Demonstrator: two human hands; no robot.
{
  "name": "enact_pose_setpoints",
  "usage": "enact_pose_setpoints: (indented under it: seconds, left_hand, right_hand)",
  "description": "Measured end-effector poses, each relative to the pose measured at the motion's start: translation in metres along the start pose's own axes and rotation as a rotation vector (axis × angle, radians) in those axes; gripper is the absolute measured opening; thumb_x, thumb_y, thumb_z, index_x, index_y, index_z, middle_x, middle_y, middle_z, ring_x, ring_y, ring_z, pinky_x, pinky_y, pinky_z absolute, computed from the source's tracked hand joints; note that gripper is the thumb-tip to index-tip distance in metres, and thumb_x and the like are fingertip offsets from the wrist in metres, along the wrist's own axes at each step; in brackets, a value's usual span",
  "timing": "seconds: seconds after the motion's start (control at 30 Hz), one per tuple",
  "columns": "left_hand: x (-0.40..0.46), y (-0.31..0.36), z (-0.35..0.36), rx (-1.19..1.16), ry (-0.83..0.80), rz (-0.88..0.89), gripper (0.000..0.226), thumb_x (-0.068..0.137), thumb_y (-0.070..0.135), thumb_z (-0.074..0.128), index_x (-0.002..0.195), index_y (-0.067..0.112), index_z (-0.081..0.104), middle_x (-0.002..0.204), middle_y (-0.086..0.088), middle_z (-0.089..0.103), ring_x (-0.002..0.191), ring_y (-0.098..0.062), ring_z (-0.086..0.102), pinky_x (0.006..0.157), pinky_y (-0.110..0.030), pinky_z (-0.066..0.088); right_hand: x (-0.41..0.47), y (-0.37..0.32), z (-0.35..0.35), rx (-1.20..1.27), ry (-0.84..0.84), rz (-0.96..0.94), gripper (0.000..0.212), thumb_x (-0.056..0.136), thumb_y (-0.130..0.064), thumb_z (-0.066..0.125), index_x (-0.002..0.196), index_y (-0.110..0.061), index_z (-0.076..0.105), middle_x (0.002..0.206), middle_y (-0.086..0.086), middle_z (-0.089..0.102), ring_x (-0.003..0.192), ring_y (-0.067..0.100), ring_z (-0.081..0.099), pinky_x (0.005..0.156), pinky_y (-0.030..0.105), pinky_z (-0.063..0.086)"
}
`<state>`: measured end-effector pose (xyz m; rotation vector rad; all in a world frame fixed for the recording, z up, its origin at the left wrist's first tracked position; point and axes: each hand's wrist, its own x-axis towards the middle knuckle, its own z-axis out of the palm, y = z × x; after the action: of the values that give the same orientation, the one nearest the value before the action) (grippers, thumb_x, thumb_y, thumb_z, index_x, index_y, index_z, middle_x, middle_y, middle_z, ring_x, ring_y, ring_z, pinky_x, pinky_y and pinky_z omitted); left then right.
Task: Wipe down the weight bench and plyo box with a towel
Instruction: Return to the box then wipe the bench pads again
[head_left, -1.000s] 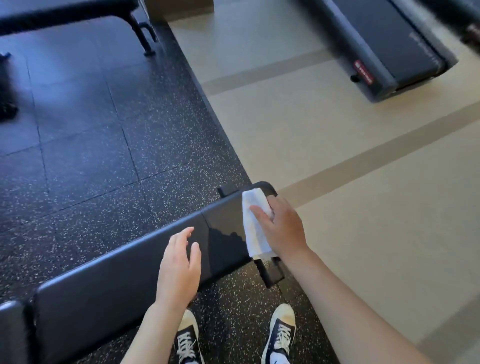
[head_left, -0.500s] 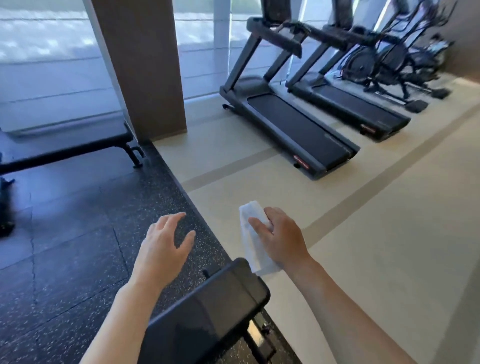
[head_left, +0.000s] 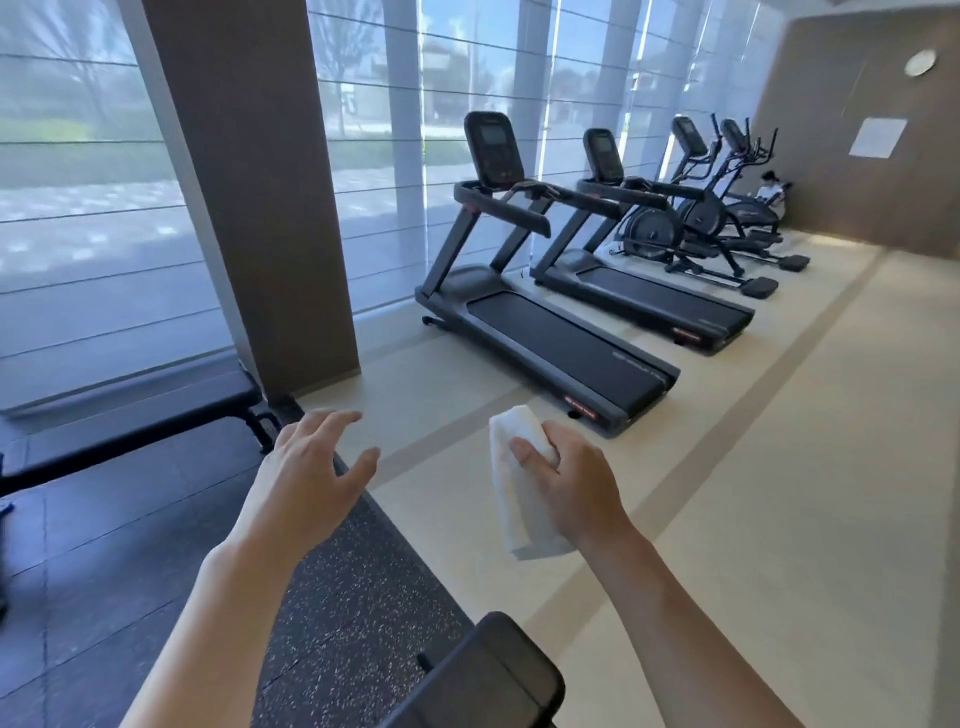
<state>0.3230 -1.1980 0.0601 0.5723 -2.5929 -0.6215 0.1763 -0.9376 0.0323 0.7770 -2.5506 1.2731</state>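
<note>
My right hand (head_left: 569, 488) grips a folded white towel (head_left: 511, 499) in the air, above the beige floor. The towel hangs down from my fingers. My left hand (head_left: 311, 467) floats beside it with fingers spread, holding nothing. Only the black padded end of the weight bench (head_left: 488, 675) shows, at the bottom edge below both hands. Neither hand touches it. No plyo box is in view.
A second black bench (head_left: 140, 415) stands at the left by the window. A brown pillar (head_left: 260, 182) rises behind it. Two treadmills (head_left: 545, 338) and elliptical machines (head_left: 701, 228) line the windows. A person sits far back at the right wall (head_left: 769, 192). Black rubber flooring (head_left: 130, 571) meets beige floor.
My view has lifted from the bench to the room. Both hands have come off the bench pad and now hang in the air, the right still holding the towel.
</note>
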Motion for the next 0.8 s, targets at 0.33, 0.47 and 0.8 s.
enact_pose_setpoints:
  seconds: [0.33, 0.47, 0.8]
  left_hand:
    - [-0.029, -0.015, -0.033, 0.049, 0.058, -0.112, 0.056, 0.101, 0.054, 0.058, 0.152, 0.032, 0.05, 0.161, 0.006, 0.045, 0.149, -0.023, 0.038, 0.12, -0.05, 0.039]
    - [-0.061, -0.022, -0.049, 0.095, 0.154, -0.26, 0.054, 0.101, 0.05, 0.06, 0.151, 0.03, 0.051, 0.158, 0.006, 0.048, 0.146, -0.022, 0.04, 0.119, -0.045, 0.037]
    - [-0.225, 0.007, -0.043, 0.294, 0.399, -0.701, 0.067, 0.097, 0.053, 0.067, 0.156, 0.028, 0.047, 0.164, -0.001, 0.042, 0.153, -0.024, 0.031, 0.122, -0.057, 0.033]
  right_hand:
    - [0.025, -0.027, 0.018, 0.081, -0.12, -0.051, 0.041, 0.092, -0.065, 0.046, 0.094, -0.027, 0.062, 0.087, -0.004, 0.066, 0.078, 0.018, 0.061, 0.064, 0.027, 0.04]
    - [0.038, -0.036, 0.042, 0.11, -0.22, -0.136, 0.051, 0.095, -0.069, 0.047, 0.115, -0.026, 0.067, 0.104, -0.004, 0.069, 0.086, 0.019, 0.064, 0.073, 0.027, 0.053]
    - [-0.007, -0.056, 0.088, 0.264, -0.541, -0.35, 0.028, 0.102, -0.05, 0.06, 0.099, -0.022, 0.065, 0.091, -0.003, 0.068, 0.076, 0.012, 0.062, 0.069, 0.035, 0.058]
